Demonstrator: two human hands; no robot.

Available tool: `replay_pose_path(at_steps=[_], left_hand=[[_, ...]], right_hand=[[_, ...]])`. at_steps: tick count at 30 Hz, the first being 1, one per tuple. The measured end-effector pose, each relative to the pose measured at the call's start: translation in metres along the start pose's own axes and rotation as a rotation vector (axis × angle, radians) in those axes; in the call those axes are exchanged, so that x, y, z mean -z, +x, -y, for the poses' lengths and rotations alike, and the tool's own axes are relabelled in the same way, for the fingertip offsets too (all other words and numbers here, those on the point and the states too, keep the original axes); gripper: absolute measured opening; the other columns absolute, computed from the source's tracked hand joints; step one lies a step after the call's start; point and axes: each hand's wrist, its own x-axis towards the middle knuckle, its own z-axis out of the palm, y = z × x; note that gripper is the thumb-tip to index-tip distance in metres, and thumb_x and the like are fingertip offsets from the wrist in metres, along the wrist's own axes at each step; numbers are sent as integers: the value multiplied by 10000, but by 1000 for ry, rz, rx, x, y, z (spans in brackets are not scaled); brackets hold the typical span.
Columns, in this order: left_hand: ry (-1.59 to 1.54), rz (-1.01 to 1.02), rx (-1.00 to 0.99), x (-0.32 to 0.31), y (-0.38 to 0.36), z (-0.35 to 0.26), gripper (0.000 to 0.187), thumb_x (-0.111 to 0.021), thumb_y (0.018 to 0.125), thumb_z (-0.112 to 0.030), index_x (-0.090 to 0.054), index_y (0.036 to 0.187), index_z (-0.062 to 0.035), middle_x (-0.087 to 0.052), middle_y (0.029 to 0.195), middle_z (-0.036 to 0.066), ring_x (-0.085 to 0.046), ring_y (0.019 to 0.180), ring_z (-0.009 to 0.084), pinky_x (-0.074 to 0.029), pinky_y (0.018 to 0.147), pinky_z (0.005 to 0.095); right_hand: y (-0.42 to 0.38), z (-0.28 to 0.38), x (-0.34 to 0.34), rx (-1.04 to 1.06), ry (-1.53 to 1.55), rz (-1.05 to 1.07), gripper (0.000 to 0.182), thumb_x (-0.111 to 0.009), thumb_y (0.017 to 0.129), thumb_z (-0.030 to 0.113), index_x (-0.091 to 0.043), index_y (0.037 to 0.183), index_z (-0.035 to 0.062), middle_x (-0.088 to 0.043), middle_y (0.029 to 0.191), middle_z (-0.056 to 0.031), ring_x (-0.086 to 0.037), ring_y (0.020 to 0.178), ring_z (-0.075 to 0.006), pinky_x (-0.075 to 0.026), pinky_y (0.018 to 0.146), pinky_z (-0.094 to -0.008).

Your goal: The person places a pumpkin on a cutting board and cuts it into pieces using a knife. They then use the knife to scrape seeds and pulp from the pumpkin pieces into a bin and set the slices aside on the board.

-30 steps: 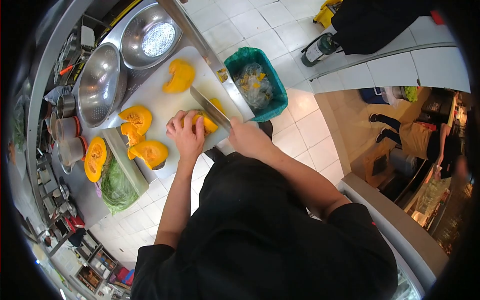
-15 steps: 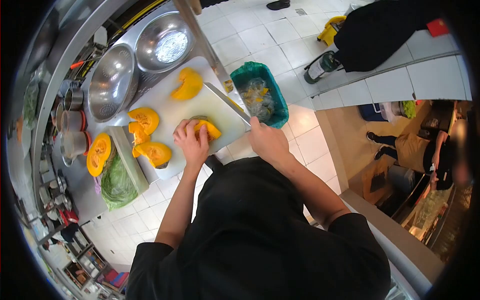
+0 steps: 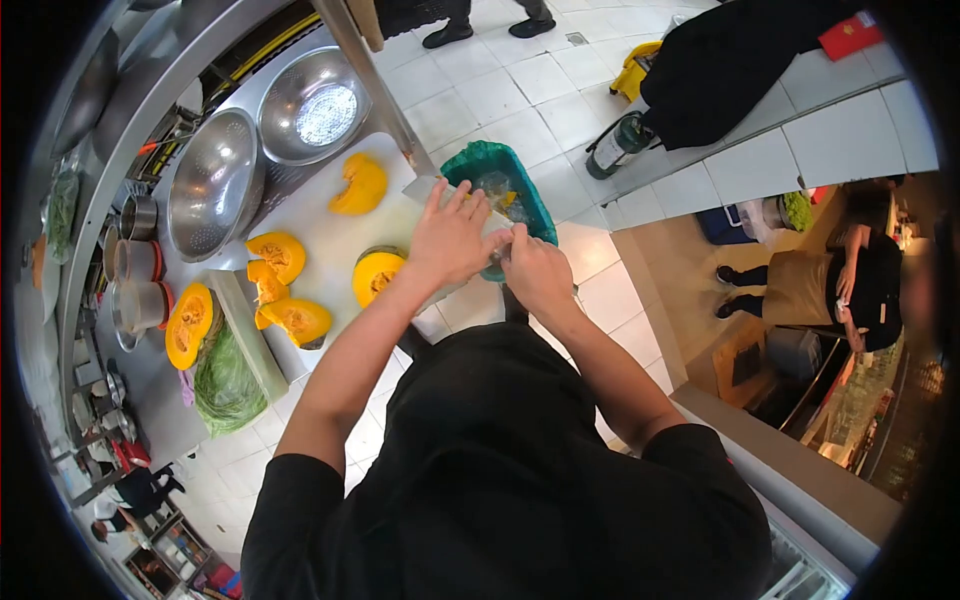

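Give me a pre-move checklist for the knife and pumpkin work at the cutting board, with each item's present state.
1. Right hand closed on the knife handle: ok, its grip looks firm.
2. Knife blade in clear sight: not ok, the left hand lies flat over most of it.
3. Left fingers clear of the cutting edge: cannot tell, the edge is hidden beneath them.
4. Pumpkin piece resting cut face up on the cutting board: ok, apart from both hands.
5. Green bin under the board's edge: ok, open, scraps inside.
6. Other pumpkin pieces clear of the knife: ok, they sit on the board's far side.
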Motion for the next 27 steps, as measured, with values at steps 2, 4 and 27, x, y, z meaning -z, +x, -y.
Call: replay_pose_path(at_steps=[2, 4, 27], left_hand=[[-75, 60, -33, 2, 11, 12, 671, -344, 1099, -540, -543, 1517, -55, -510, 1602, 121, -392, 1535, 262, -146, 1288, 544], [-114, 3, -51, 10, 13, 22, 665, -358, 1097, -533, -549, 1509, -48, -523, 1588, 127, -410, 1522, 263, -166, 1284, 534], [-56, 163, -44, 13, 19, 3, 728, -446, 1043, -600, -463, 1588, -117, -401, 1679, 73, -338, 1552, 299, -259, 1216, 562]], right_hand=[[2, -6, -4, 6, -71, -24, 356, -769, 828, 145, -536, 1071, 29, -721, 879, -157, -724, 841, -361, -568, 729, -480], [1, -5, -7, 20, -80, -70, 274, -724, 853, 137, -547, 1041, 42, -709, 825, -134, -724, 798, -331, -561, 692, -459], [14, -21, -2, 54, -96, -191, 124, -671, 898, 142, -581, 953, 78, -705, 736, -137, -730, 712, -313, -560, 636, -451]])
